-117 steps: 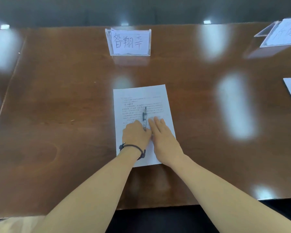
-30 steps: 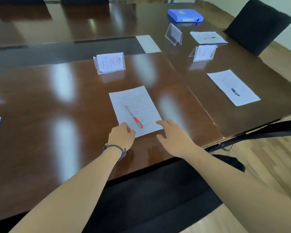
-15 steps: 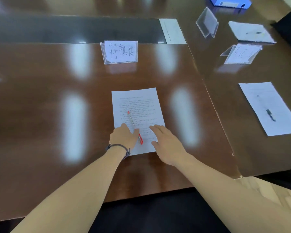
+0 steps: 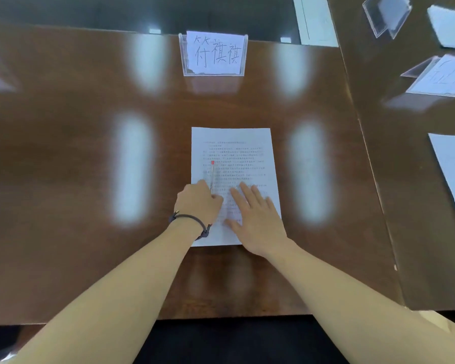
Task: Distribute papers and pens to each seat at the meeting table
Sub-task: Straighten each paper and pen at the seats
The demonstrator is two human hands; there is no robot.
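The left hand (image 4: 199, 199), fingers curled, seemingly pinches the red pen (image 4: 212, 174) straight on the paper (image 4: 233, 153) while the right hand (image 4: 255, 214) presses flat-fingered; next, releasing

Name card (image 4: 213, 54) on table (image 4: 76, 153)

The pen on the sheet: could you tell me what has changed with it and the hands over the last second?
The pen turned from slanted to parallel with the sheet's long edge. The left hand moved onto it and grips its lower end; the right hand slid on and presses flat. The sheet and name card stayed put.
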